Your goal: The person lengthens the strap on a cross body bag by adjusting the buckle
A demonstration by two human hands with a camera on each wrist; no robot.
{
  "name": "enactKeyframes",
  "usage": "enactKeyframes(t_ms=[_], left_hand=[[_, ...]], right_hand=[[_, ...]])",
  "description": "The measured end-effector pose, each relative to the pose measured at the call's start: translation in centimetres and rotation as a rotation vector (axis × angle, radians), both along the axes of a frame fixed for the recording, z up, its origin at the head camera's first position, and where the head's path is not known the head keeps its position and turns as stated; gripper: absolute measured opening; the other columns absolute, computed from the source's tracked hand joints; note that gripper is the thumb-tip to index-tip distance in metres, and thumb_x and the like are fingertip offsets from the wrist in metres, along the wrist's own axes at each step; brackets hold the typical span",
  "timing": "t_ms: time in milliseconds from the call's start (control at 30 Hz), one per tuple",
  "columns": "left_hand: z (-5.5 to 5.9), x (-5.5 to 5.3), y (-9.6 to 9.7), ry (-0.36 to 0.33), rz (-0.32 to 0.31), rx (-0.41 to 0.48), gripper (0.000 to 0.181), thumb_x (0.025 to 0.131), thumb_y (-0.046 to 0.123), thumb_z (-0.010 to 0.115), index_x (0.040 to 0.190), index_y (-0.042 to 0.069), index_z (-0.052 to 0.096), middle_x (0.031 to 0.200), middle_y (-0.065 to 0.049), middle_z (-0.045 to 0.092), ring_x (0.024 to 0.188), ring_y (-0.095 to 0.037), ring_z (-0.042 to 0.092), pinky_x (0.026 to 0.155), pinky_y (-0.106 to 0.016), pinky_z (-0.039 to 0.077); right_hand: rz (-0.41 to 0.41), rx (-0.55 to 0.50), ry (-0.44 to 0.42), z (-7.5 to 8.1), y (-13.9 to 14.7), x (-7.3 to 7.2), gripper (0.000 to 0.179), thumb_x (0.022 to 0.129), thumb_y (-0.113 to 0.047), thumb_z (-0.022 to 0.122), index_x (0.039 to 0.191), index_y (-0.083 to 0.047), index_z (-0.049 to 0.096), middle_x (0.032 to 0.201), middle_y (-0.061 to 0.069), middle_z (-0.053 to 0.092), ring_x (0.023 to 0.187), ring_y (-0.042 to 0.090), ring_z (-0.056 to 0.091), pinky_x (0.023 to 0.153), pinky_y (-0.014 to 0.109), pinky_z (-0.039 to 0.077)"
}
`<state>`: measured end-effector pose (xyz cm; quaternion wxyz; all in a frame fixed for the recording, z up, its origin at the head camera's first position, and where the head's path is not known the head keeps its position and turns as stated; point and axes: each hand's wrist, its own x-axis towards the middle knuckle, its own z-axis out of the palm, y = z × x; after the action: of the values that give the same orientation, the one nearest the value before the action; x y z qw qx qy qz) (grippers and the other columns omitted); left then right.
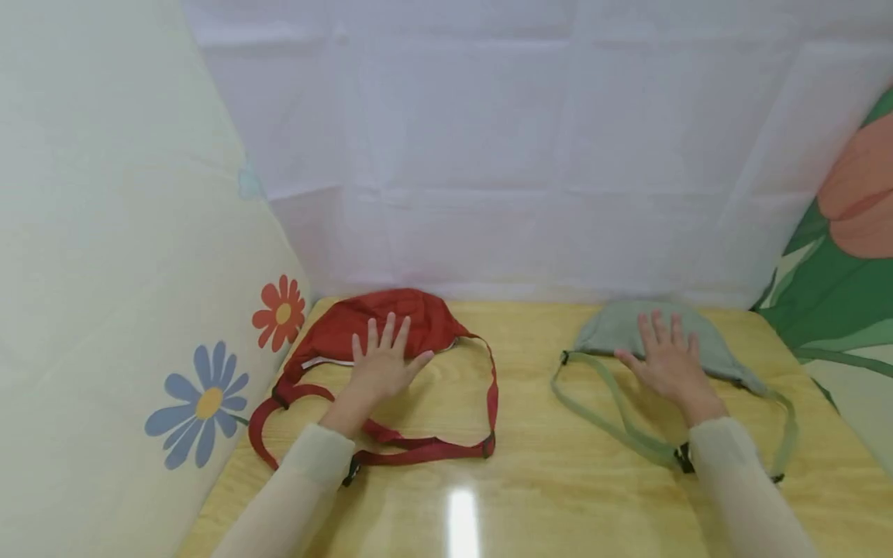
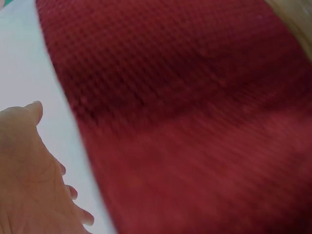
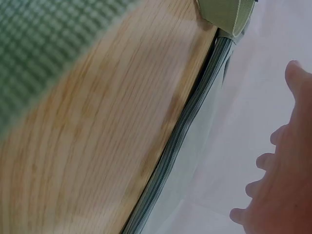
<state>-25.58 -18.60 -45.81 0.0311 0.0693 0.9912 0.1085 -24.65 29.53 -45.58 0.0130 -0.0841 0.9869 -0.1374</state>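
red fabric shows first in the head view: a red waist bag [image 1: 427,319] lies at the table's far left, its red strap [image 1: 432,451] looped toward the person. a grey-green waist bag [image 1: 609,332] lies at the far right, its green strap [image 1: 631,434] also on the near side. this layout probably gives each arm its own bag. the left hand [image 1: 380,370] and right hand [image 1: 671,370] are palm down over the table [image 1: 530,403], fingers spread, gripping nothing; the fanned fingers suggest that neither has begun a hold. whether they touch the bags, i cannot tell from here.

in the left wrist view, red weave fills the frame, likely because the strap passes close under the lens; the left fingers pinch nothing.

in the right wrist view, a dark zip [image 3: 181,127] edges the grey-green bag, and the right fingers stand apart, empty.
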Motion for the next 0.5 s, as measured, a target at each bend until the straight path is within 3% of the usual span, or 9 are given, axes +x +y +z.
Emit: enactKeyframes(t_ms=[300,500], left_hand=[[0.5,0.3,0.4,-0.003,-0.017,-0.009,0.089,0.099,0.073,0.028,0.164,0.016,0.005,0.17,-0.013,-0.007,0.153,-0.046,-0.011,0.117,-0.068,-0.008],[1.7,1.8,0.6,0.007,-0.041,-0.009,0.088,0.1,0.071,0.032,0.164,0.017,0.006,0.17,-0.013,-0.005,0.152,-0.044,-0.015,0.118,-0.068,-0.008]], right_hand=[[0.014,-0.018,0.003,0.2,-0.5,0.2,0.095,0.102,-0.067,0.032,0.161,-0.001,-0.002,0.164,0.03,-0.008,0.147,0.055,-0.014,0.111,0.076,-0.006],[0.052,-0.015,0.042,0.5,-1.4,0.5,0.095,0.102,-0.066,0.035,0.161,-0.002,-0.002,0.165,0.029,-0.006,0.148,0.053,-0.014,0.111,0.077,-0.003]])
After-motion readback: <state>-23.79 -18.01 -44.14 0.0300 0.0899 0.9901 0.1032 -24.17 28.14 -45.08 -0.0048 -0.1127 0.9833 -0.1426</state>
